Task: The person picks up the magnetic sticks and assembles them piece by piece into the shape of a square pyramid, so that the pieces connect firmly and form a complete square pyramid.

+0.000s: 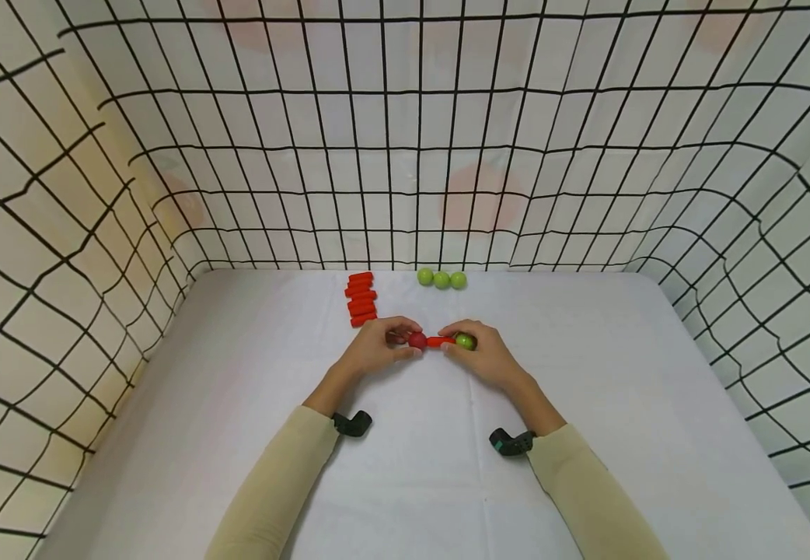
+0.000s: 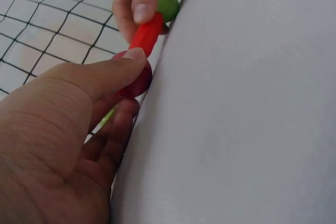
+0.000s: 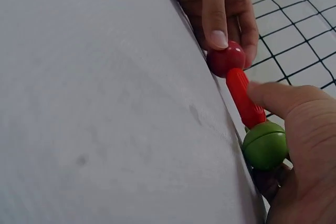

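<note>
A dark red ball (image 1: pixel 417 341), a bright red ribbed rod (image 1: pixel 437 341) and a green ball (image 1: pixel 466 341) sit in one line between the two hands. My left hand (image 1: pixel 377 347) pinches the red ball between thumb and fingers. With its thumb on the rod, my right hand (image 1: pixel 487 356) holds the rod near its green end. In the right wrist view the green ball (image 3: pixel 265 146) meets one end of the rod (image 3: pixel 245 97), and the red ball (image 3: pixel 227 59) meets the other. Whether the red ball is fully joined I cannot tell.
Several red rods (image 1: pixel 361 299) lie stacked in a column beyond the left hand. Three green balls (image 1: pixel 441 280) stand in a row near the table's back edge. Black wire mesh (image 1: pixel 419 148) rises behind and at both sides of the white-covered table (image 1: pixel 405 482).
</note>
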Motion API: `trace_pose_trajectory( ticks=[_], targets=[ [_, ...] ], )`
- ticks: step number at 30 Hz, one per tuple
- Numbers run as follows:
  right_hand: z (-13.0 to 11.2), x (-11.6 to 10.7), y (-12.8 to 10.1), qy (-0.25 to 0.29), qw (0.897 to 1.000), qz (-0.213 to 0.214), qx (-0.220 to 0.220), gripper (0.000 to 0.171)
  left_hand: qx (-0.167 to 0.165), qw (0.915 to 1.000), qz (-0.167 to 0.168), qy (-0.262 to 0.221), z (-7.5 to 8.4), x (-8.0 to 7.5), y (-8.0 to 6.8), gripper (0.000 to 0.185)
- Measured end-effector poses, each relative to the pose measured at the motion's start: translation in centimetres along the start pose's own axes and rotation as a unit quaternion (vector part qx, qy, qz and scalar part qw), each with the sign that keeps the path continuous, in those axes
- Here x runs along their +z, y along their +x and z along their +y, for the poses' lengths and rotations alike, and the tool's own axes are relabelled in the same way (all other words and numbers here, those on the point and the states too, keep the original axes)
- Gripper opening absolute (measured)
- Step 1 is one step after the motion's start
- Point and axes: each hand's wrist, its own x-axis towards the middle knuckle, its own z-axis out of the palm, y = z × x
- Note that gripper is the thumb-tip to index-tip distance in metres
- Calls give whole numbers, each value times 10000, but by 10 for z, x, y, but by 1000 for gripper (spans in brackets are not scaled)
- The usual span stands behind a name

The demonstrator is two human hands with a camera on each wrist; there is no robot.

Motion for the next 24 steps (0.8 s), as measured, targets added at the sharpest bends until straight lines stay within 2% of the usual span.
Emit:
trace_pose_trajectory(
  ticks=[7,14,19,24],
  targets=[
    [-3,0,0,-177,9998,45,74,21,126,9999,-41,54,-1,0,1,39],
    [-6,-6,-7,-258,9987,54,438,21,145,9997,108,-151,-2,-10,-4,40],
    [-6,-14,-14,-359,9985,16,412,24,-18,9977,679,37,-6,-25,-12,35],
    [-7,-21,-18,-485,9984,23,292,29,-197,9886,1439,399,-14,-40,-21,33]
  ],
)
